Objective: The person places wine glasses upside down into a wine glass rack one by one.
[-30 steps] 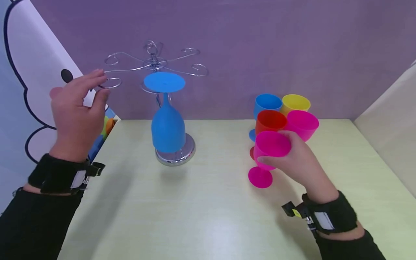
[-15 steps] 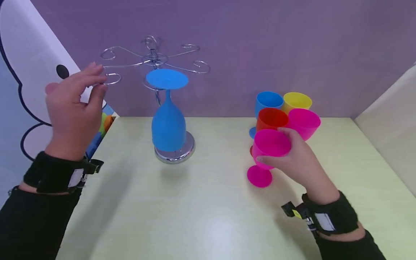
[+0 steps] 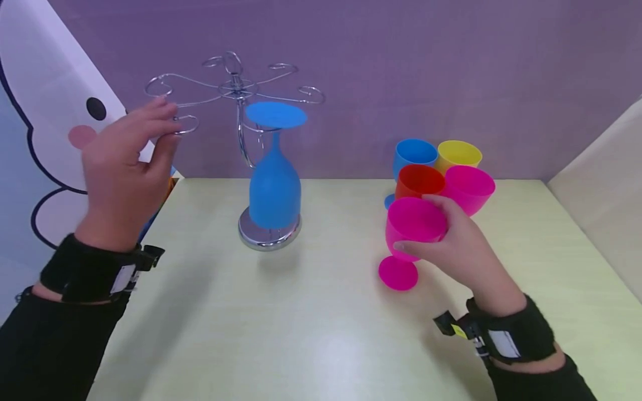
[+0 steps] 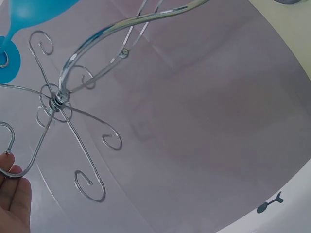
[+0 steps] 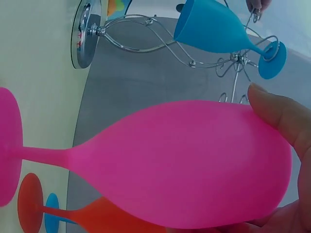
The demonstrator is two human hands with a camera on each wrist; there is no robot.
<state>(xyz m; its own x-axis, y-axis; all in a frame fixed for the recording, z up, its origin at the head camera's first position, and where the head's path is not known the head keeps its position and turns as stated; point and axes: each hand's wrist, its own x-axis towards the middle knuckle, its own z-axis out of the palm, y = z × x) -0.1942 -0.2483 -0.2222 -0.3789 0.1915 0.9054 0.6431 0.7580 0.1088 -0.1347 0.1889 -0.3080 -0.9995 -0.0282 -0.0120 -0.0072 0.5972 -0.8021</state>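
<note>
In the head view, a chrome wire goblet rack (image 3: 239,111) stands at the back left of the table. A blue goblet (image 3: 275,192) hangs upside down from one of its curled arms. My left hand (image 3: 122,167) pinches the curled end of another arm between thumb and fingers. On the right, my right hand (image 3: 458,239) grips a pink goblet (image 5: 184,160) round its bowl, thumb on the near side. That goblet is upright, its round foot low over the table. Right behind it are a red goblet (image 3: 419,178) and a second pink goblet (image 3: 470,186).
Farther back on the right stand another blue goblet (image 3: 415,152) and a yellow goblet (image 3: 459,153). The pale table (image 3: 281,334) ends at a purple backdrop (image 3: 381,72). A printed cartoon panel (image 3: 55,111) rises on the left.
The rack's arms have turned, carrying the hanging blue goblet rightward. My left hand has shifted slightly right with its arm's curl. The pink goblet in my right hand has edged left.
</note>
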